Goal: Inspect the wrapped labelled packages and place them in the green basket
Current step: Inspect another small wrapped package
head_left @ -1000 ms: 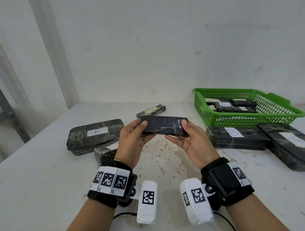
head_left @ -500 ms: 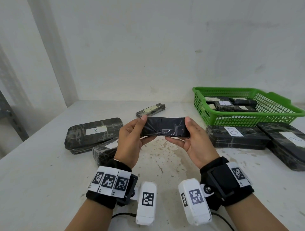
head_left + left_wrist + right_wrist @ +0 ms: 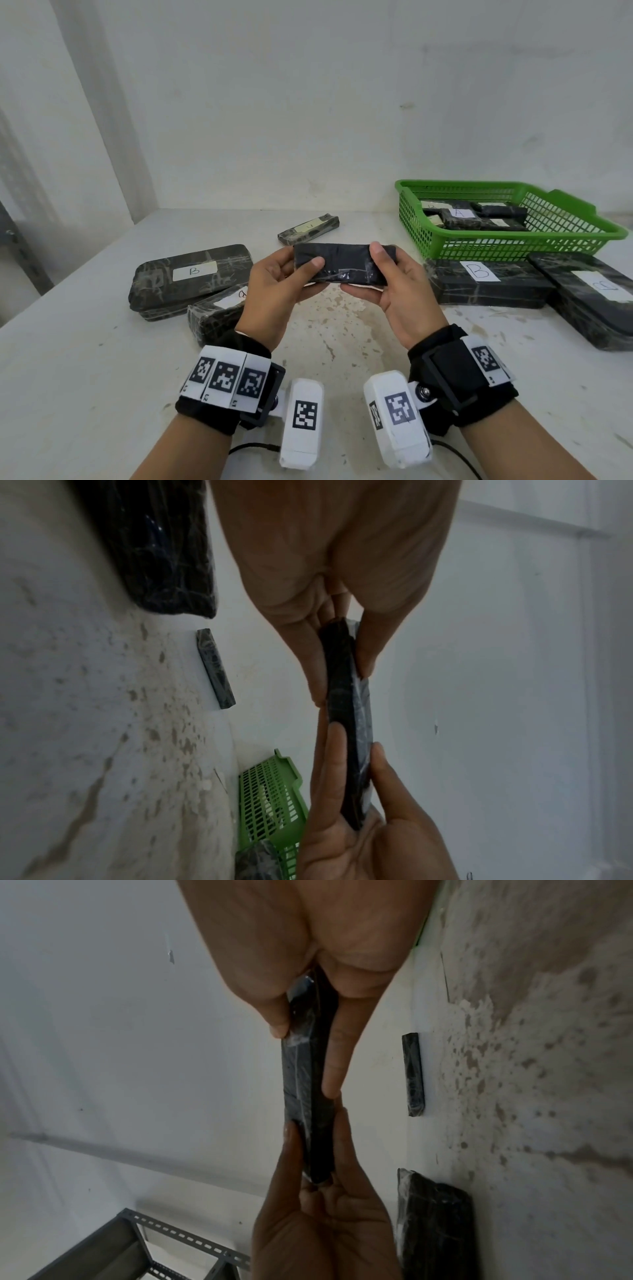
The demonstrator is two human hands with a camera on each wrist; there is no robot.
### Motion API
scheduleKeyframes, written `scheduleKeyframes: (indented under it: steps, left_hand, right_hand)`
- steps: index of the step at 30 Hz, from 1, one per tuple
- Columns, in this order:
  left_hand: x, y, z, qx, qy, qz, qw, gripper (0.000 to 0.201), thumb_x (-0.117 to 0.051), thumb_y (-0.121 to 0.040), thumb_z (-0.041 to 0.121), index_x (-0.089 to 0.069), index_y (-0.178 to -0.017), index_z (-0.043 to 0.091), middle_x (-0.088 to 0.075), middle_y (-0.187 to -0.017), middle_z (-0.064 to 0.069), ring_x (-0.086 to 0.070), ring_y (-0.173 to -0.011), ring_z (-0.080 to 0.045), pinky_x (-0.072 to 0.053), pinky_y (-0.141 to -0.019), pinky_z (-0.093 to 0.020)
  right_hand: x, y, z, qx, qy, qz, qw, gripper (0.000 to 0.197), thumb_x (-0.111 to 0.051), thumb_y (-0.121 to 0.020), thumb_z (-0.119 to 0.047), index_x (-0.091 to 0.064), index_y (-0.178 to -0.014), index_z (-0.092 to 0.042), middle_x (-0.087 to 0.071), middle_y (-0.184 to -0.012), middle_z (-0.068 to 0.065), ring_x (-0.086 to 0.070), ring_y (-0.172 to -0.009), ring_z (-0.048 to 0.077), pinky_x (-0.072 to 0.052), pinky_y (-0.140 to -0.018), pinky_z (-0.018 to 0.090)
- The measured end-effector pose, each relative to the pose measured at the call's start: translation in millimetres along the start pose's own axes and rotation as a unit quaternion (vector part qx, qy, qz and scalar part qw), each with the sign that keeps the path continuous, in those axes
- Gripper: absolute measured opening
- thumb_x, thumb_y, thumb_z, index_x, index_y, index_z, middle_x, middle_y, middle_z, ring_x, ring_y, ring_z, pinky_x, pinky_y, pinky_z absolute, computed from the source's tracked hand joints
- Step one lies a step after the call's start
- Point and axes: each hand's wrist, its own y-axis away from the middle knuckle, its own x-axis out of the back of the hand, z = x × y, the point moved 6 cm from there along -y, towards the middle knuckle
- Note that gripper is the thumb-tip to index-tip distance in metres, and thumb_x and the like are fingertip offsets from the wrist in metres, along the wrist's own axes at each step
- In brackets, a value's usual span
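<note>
Both hands held one black wrapped package (image 3: 342, 263) level above the table (image 3: 85, 377), in front of the chest. The left hand (image 3: 274, 291) pinched its left end, thumb on top and fingers beneath; the right hand (image 3: 400, 291) pinched the right end the same way. The green basket (image 3: 513, 246) stood to the right near the wall with several labelled packages inside. More packages lay on the table on either side.
</note>
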Motion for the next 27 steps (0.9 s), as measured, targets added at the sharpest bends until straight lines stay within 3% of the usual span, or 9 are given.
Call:
scheduleKeyframes:
  steps: [3,6,10,13,16,21,27]
  left_hand:
    - [2.7,-0.6,-0.5,0.000,-0.001,0.007,1.000,0.018,-0.061,-0.091,-0.001,-0.067,-0.108,0.001,-0.077,-0.093,-0.008,-0.074,-0.088,-0.019,-0.059,-0.072,-0.025]
    - [1.3,0.0,1.4,-0.005,-0.004,0.000,1.000,0.017,-0.064,-0.090,0.002,-0.067,-0.107,0.003,-0.077,-0.091,-0.006,-0.074,-0.087,-0.019,-0.059,-0.073,-0.025]
    - [-5.2,2.3,2.4,-0.004,-0.004,-0.033,0.999,0.036,-0.076,-0.081,0.007,-0.065,-0.114,0.000,-0.076,-0.102,-0.011,-0.073,-0.096,-0.023,-0.059,-0.079,-0.027]
    - [-4.0,2.1,1.1,-0.007,-0.009,-0.022,1.000,0.028,-0.068,-0.084,-0.003,-0.065,-0.112,0.000,-0.077,-0.099,-0.010,-0.074,-0.093,-0.021,-0.060,-0.077,-0.026]
    - [-2.1,1.6,0.6,-0.008,-0.009,-0.013,1.000,0.024,-0.065,-0.087,-0.004,-0.066,-0.110,0.002,-0.077,-0.098,-0.009,-0.074,-0.091,-0.019,-0.059,-0.076,-0.025]
    - [-5.0,2.7,3.1,0.000,0.007,-0.035,0.999,0.034,-0.075,-0.078,0.013,-0.067,-0.110,0.003,-0.076,-0.105,-0.010,-0.072,-0.098,-0.021,-0.057,-0.081,-0.025]
    - [-1.6,2.3,1.0,-0.005,-0.013,-0.023,1.000,0.023,-0.065,-0.086,-0.004,-0.068,-0.106,0.006,-0.077,-0.100,-0.007,-0.074,-0.093,-0.018,-0.058,-0.077,-0.022]
  right_hand:
    - [-2.8,0.3,2.8,-0.024,-0.013,-0.006,1.000,0.024,-0.057,-0.096,-0.024,-0.061,-0.097,-0.001,-0.069,-0.095,0.015,-0.072,-0.086,0.022,-0.060,-0.063,0.030]
    - [-4.5,1.6,2.7,-0.019,0.004,-0.010,1.000,0.039,-0.067,-0.082,-0.030,-0.063,-0.106,0.001,-0.070,-0.102,0.017,-0.072,-0.090,0.022,-0.060,-0.065,0.029]
    - [0.9,1.1,-0.9,0.009,0.011,0.008,1.000,0.020,-0.066,-0.089,-0.015,-0.062,-0.102,0.000,-0.070,-0.101,0.017,-0.074,-0.086,0.023,-0.060,-0.065,0.030]
    - [1.1,1.9,0.1,0.004,0.008,0.005,1.000,0.021,-0.067,-0.089,-0.015,-0.062,-0.102,0.000,-0.070,-0.100,0.016,-0.073,-0.087,0.023,-0.060,-0.065,0.029]
    - [-5.0,3.7,1.1,-0.018,-0.011,-0.026,0.999,0.036,-0.070,-0.081,-0.020,-0.061,-0.109,-0.001,-0.071,-0.105,0.014,-0.073,-0.092,0.022,-0.060,-0.069,0.029]
    - [-5.8,4.3,-1.1,-0.006,0.010,-0.035,0.999,0.029,-0.066,-0.089,-0.002,-0.057,-0.115,0.006,-0.070,-0.112,0.019,-0.073,-0.094,0.024,-0.060,-0.075,0.031]
    - [-7.0,3.9,4.1,-0.024,0.002,-0.050,0.998,0.030,-0.063,-0.091,0.000,-0.054,-0.118,0.006,-0.068,-0.116,0.020,-0.072,-0.095,0.023,-0.060,-0.078,0.031]
